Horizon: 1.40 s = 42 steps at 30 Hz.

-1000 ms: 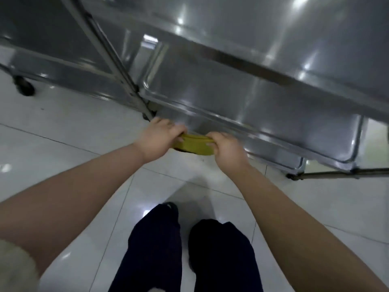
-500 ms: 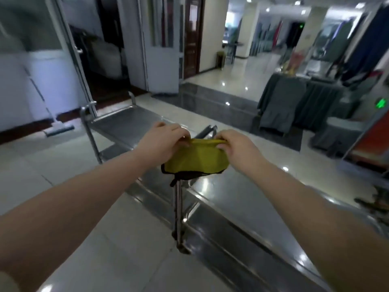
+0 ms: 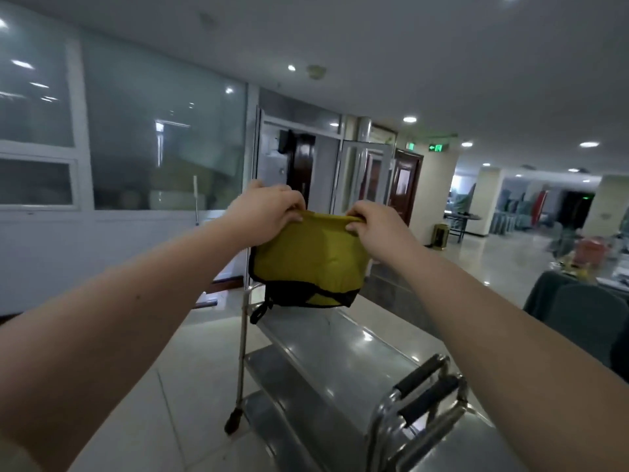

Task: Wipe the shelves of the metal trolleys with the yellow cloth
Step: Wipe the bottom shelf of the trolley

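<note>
No lettering can be read anywhere; a lit green exit sign (image 3: 438,147) hangs below the ceiling near the doorway, showing only a blurred pale arrow and figure; a smaller green light (image 3: 587,198) glows far right, illegible.

The yellow cloth with black trim (image 3: 306,264) hides the far end of the steel trolley's top shelf (image 3: 343,349). The nearer steel trolley with black-gripped handles (image 3: 427,400) is cut off by the bottom edge. Things on the grey-draped table (image 3: 578,301) at far right are blurred, possibly dishes.
</note>
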{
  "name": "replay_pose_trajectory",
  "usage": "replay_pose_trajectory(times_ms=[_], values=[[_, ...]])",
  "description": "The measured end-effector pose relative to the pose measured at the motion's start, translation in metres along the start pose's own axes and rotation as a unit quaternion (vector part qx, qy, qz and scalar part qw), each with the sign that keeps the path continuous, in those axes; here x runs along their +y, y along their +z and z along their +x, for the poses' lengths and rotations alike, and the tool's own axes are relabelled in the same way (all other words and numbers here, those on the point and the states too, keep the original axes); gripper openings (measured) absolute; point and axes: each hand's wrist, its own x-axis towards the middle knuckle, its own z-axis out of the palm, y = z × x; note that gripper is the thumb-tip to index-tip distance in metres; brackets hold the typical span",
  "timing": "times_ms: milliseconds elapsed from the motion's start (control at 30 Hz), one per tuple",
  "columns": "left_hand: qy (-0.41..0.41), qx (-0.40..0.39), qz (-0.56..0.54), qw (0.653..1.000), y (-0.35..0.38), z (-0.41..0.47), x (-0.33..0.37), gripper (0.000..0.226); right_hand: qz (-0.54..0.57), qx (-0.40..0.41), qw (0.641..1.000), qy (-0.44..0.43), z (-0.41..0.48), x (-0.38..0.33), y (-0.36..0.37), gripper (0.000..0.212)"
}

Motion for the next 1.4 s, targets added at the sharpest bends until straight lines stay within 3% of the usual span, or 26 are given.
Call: replay_pose_trajectory(times_ms=[233,500,867,1067,1400], values=[[-0.006,0.066,0.037,0.997,-0.016,0.027,-0.137,0.023,0.035,0.041,0.998,-0.026,0.12,-0.066,0.06,0.014],[-0.001,0.082,0.038,0.996,0.055,0.08,-0.262,0.025,0.025,0.043,0.999,0.02,0.243,-0.065,0.148,0.013],[-0.017,0.08,-0.055,0.995,0.229,0.171,-0.369,0.027,-0.033,0.013,0.998,0.055,0.382,0.042,0.257,0.013],[-0.015,0.031,-0.038,0.999,0.33,0.239,-0.428,0.027,-0.025,-0.03,0.998,0.053,0.469,0.125,0.33,0.02],[0.009,-0.067,-0.049,0.996,0.495,0.371,-0.523,0.023,-0.012,-0.043,0.997,0.069,0.622,0.261,0.44,0.009]])
